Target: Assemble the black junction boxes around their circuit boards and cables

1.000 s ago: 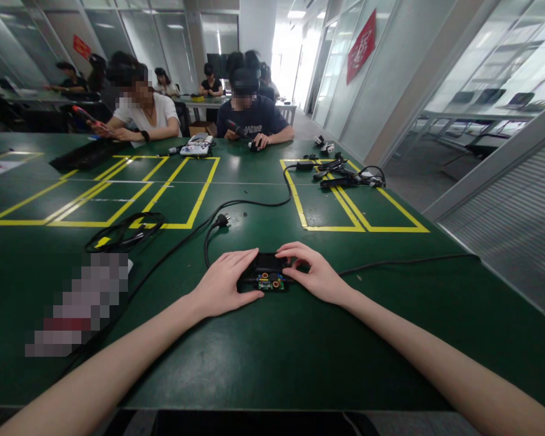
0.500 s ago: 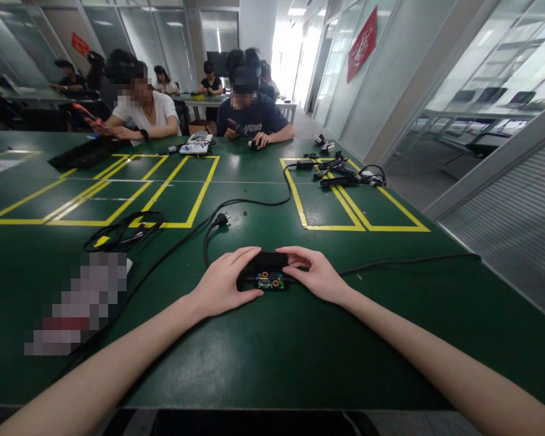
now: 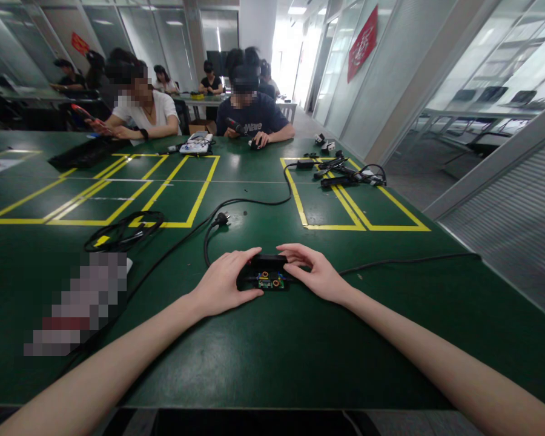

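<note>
- Two bare hands are meeting on a small black box, which is lying flat on the green table, straight ahead of the person and towards the near edge.
- The left hand is cupping the box's left end, with its fingers pressed together and curling over the far edge and its thumb lying along the near side.
- The right hand is clasping the right end, with its fingers bending over the top and its thumb tucking in low at the front, so the box is sitting squarely between the two palms.
- A green circuit board with orange-ringed parts is showing at the box's near face, between the two thumbs.
- A thin black cable is running off to the right from beside the right hand.
- A plug on another lead is lying just beyond the left fingertips.
- A coil of black cable is lying well off to the left, beside the yellow tape outlines.
- Two people are sitting at the far side of the table, and a heap of black adapters is lying well apart on the far right.
</note>
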Motion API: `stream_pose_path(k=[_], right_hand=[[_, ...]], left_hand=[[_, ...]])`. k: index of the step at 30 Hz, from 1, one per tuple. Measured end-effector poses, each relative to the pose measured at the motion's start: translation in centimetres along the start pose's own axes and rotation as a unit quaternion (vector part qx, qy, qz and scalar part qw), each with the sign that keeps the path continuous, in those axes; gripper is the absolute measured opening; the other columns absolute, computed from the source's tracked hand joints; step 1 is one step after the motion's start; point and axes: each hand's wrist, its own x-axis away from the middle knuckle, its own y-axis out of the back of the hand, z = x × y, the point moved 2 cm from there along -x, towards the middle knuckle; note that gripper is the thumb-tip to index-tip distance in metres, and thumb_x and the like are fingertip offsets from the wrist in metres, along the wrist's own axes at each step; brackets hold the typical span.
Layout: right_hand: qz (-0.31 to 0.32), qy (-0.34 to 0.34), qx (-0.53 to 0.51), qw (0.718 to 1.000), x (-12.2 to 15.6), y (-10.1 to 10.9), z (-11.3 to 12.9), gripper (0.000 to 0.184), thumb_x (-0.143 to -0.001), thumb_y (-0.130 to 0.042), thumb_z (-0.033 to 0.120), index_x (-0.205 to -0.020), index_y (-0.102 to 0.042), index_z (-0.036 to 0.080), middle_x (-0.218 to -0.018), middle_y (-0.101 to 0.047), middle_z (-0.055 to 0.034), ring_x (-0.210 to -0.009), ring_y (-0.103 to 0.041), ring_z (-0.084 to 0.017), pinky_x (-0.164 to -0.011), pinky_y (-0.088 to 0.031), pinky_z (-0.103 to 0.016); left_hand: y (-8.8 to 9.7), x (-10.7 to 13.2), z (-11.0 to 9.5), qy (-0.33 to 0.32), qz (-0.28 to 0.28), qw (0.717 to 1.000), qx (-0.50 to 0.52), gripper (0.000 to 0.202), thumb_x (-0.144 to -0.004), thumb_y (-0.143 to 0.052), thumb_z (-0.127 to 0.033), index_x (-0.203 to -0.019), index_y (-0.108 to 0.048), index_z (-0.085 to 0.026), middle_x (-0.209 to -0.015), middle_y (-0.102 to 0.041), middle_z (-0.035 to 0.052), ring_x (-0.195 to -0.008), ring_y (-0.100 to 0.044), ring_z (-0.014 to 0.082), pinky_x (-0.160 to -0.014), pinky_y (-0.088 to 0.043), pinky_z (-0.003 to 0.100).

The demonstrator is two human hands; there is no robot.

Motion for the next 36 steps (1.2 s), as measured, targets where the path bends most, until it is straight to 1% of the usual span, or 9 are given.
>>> stream_pose_path(k=[7,13,16,19,22,26,30,34,36], right_hand=[[0.040,0.019,-0.024,0.999,0.2,0.5,0.4,0.043,-0.097,-0.068,0.038,-0.137,-0.062,0.024,-0.115,-0.074,-0.0083,-0.105,-0.073,-0.022,-0.096,-0.062,-0.042],[0.046,0.048,0.001,0.998,0.3,0.5,0.9,0.038,-0.098,-0.067,0.035,-0.133,-0.066,0.021,-0.102,-0.078,-0.0070,-0.100,-0.076,-0.023,-0.093,-0.062,-0.041],[0.047,0.069,0.040,0.996,0.4,0.5,1.1,0.036,-0.098,-0.066,0.030,-0.133,-0.068,0.021,-0.104,-0.080,-0.0080,-0.094,-0.076,-0.022,-0.092,-0.062,-0.041],[0.048,0.099,0.078,0.991,0.4,0.5,1.3,0.034,-0.098,-0.065,0.029,-0.131,-0.069,0.021,-0.105,-0.080,-0.0085,-0.091,-0.075,-0.021,-0.088,-0.062,-0.039],[0.067,0.155,0.132,0.977,0.5,0.3,1.4,0.035,-0.094,-0.070,0.027,-0.129,-0.070,0.021,-0.112,-0.077,-0.0110,-0.097,-0.072,-0.023,-0.086,-0.061,-0.038],[0.101,0.203,0.250,0.941,0.5,-0.2,1.2,0.054,-0.086,-0.077,0.025,-0.138,-0.065,0.020,-0.118,-0.075,-0.0131,-0.103,-0.068,-0.027,-0.091,-0.056,-0.044],[0.101,0.222,0.324,0.914,0.6,-0.5,1.0,0.053,-0.087,-0.070,0.023,-0.140,-0.061,0.019,-0.116,-0.074,-0.0128,-0.100,-0.067,-0.027,-0.087,-0.054,-0.042],[0.117,0.226,0.362,0.897,0.8,-0.7,1.1,0.063,-0.080,-0.067,0.018,-0.143,-0.057,0.015,-0.117,-0.072,-0.0147,-0.100,-0.067,-0.028,-0.086,-0.053,-0.041],[0.126,0.218,0.380,0.890,0.9,-0.9,1.0,0.061,-0.081,-0.066,0.018,-0.140,-0.058,0.013,-0.113,-0.072,-0.0148,-0.097,-0.067,-0.027,-0.084,-0.053,-0.040]], left_hand=[[0.1,-0.1,-0.2,-0.003,0.001,1.000,0.009,0.074,-0.084,-0.082,-0.037,-0.150,-0.049,-0.026,-0.131,-0.071,0.0105,-0.116,-0.070,0.0307,-0.101,-0.056,0.048],[0.2,-0.2,-0.4,-0.021,0.022,1.000,-0.003,0.050,-0.086,-0.082,-0.035,-0.131,-0.063,-0.022,-0.114,-0.075,0.0080,-0.103,-0.071,0.0276,-0.092,-0.057,0.043],[0.3,-0.3,-0.4,-0.031,0.030,0.999,-0.007,0.037,-0.088,-0.081,-0.034,-0.120,-0.067,-0.021,-0.107,-0.076,0.0071,-0.100,-0.070,0.0268,-0.089,-0.056,0.041],[0.3,-0.3,-0.5,-0.033,0.026,0.999,-0.007,0.035,-0.090,-0.079,-0.036,-0.119,-0.067,-0.021,-0.107,-0.076,0.0075,-0.099,-0.070,0.0269,-0.088,-0.055,0.041],[0.2,-0.2,-0.5,-0.033,0.024,0.999,-0.009,0.034,-0.092,-0.076,-0.038,-0.120,-0.066,-0.021,-0.107,-0.075,0.0082,-0.099,-0.069,0.0272,-0.088,-0.055,0.042],[0.1,-0.2,-0.4,-0.036,0.025,0.999,-0.019,0.033,-0.094,-0.073,-0.040,-0.120,-0.066,-0.020,-0.106,-0.074,0.0088,-0.098,-0.069,0.0275,-0.087,-0.055,0.042],[0.2,-0.1,-0.6,-0.052,0.018,0.998,-0.023,0.033,-0.097,-0.069,-0.042,-0.121,-0.065,-0.020,-0.105,-0.074,0.0093,-0.098,-0.068,0.0274,-0.087,-0.054,0.042],[0.4,-0.1,-0.9,-0.069,0.012,0.997,-0.021,0.033,-0.099,-0.065,-0.044,-0.121,-0.065,-0.019,-0.105,-0.074,0.0098,-0.097,-0.068,0.0272,-0.086,-0.054,0.042],[0.5,-0.1,-1.1,-0.083,0.010,0.996,-0.015,0.033,-0.098,-0.065,-0.044,-0.120,-0.065,-0.019,-0.103,-0.074,0.0097,-0.095,-0.068,0.0268,-0.085,-0.055,0.042]])
